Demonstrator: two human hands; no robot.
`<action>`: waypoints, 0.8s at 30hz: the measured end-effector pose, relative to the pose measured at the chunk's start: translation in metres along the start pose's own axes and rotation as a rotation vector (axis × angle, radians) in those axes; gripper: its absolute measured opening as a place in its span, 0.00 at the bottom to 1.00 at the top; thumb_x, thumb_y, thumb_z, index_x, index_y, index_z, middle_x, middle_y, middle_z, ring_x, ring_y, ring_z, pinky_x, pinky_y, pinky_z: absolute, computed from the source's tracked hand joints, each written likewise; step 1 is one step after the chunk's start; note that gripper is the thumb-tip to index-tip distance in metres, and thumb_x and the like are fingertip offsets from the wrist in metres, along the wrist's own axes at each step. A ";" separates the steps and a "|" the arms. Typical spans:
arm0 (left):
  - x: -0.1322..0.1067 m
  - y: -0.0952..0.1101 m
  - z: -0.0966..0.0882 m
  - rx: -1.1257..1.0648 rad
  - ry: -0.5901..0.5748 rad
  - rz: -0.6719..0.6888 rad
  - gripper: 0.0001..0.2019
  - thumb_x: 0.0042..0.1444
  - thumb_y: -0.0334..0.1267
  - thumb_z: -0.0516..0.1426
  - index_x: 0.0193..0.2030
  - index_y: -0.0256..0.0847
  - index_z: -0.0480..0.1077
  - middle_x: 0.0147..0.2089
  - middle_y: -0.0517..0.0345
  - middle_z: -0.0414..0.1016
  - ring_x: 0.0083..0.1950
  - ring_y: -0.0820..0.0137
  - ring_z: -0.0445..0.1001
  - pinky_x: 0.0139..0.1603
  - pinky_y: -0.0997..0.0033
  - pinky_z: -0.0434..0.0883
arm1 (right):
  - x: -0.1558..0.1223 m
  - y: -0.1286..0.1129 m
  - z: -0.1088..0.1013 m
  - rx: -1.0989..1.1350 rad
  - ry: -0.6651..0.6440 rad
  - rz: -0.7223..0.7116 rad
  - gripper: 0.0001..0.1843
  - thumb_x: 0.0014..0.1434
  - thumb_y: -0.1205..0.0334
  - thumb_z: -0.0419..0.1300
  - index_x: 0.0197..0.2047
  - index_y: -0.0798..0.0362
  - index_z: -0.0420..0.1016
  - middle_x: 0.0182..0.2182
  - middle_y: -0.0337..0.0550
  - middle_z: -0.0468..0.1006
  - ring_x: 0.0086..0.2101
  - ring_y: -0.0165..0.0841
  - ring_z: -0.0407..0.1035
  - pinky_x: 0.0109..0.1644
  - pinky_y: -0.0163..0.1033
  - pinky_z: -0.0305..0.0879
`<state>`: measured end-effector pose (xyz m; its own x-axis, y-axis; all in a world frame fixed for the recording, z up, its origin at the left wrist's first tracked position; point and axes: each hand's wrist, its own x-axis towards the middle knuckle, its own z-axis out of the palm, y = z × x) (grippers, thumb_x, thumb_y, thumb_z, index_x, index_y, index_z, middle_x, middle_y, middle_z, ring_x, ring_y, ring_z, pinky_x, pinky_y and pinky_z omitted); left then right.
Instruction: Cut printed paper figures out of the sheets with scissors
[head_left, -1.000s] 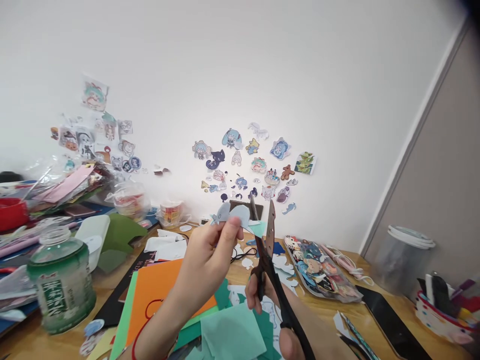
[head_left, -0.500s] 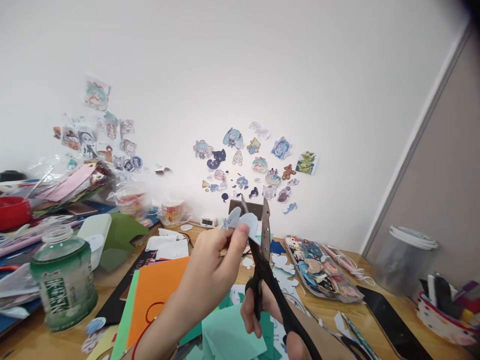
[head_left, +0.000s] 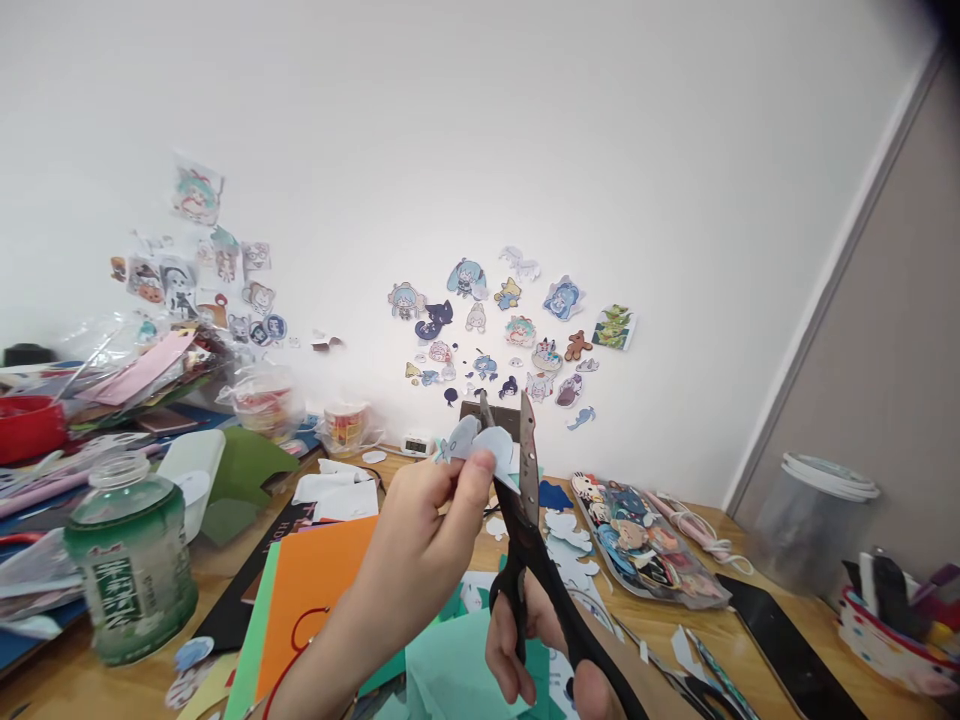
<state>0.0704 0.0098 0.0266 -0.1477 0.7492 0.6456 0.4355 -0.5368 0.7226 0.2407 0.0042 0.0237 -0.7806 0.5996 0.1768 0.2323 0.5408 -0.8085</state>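
Note:
My left hand (head_left: 420, 540) pinches a small pale blue paper cutout (head_left: 480, 445) shaped like a cartoon creature, raised in front of me. My right hand (head_left: 536, 655) grips black-handled scissors (head_left: 536, 560), fingers through the loops. The blades stand apart and point upward, straddling the right edge of the cutout. A red cord circles my left wrist. Under both hands lie orange paper (head_left: 315, 585) and teal paper (head_left: 465, 670) sheets on the wooden table (head_left: 660, 620).
A green bottle (head_left: 131, 560) stands at the near left, beside a heap of papers and bags. A sticker sheet (head_left: 645, 545), a black phone (head_left: 780, 640), a clear container (head_left: 810, 520) and a pen cup (head_left: 892, 620) lie right. Stickers cover the white wall.
My left hand moved the cutout slightly right, turning it between the blades. The scissors shifted a little left with their blades still apart, and a teal scrap seen beside the cutout is gone.

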 end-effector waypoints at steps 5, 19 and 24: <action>0.001 0.002 -0.005 0.034 -0.002 0.020 0.22 0.62 0.45 0.44 0.17 0.42 0.46 0.16 0.66 0.45 0.18 0.77 0.47 0.18 0.73 0.48 | 0.005 -0.001 -0.006 0.081 -0.023 0.033 0.32 0.50 0.28 0.47 0.28 0.53 0.63 0.26 0.42 0.64 0.29 0.32 0.58 0.32 0.35 0.56; -0.005 0.012 -0.022 0.267 -0.042 0.293 0.19 0.61 0.37 0.48 0.19 0.40 0.53 0.16 0.68 0.46 0.18 0.79 0.48 0.19 0.75 0.49 | 0.013 0.040 0.000 0.164 -0.161 -0.018 0.36 0.44 0.25 0.49 0.34 0.53 0.64 0.29 0.41 0.65 0.28 0.32 0.58 0.34 0.39 0.57; -0.008 0.012 -0.023 0.293 -0.046 0.316 0.19 0.62 0.37 0.48 0.19 0.40 0.52 0.16 0.68 0.46 0.18 0.79 0.48 0.19 0.74 0.47 | 0.018 0.045 0.002 0.178 -0.190 0.086 0.26 0.58 0.38 0.42 0.31 0.53 0.63 0.27 0.41 0.66 0.27 0.31 0.60 0.34 0.39 0.60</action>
<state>0.0559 -0.0117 0.0354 0.0705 0.5860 0.8072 0.6873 -0.6150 0.3865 0.2359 0.0384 -0.0110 -0.8611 0.5084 0.0089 0.2092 0.3702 -0.9051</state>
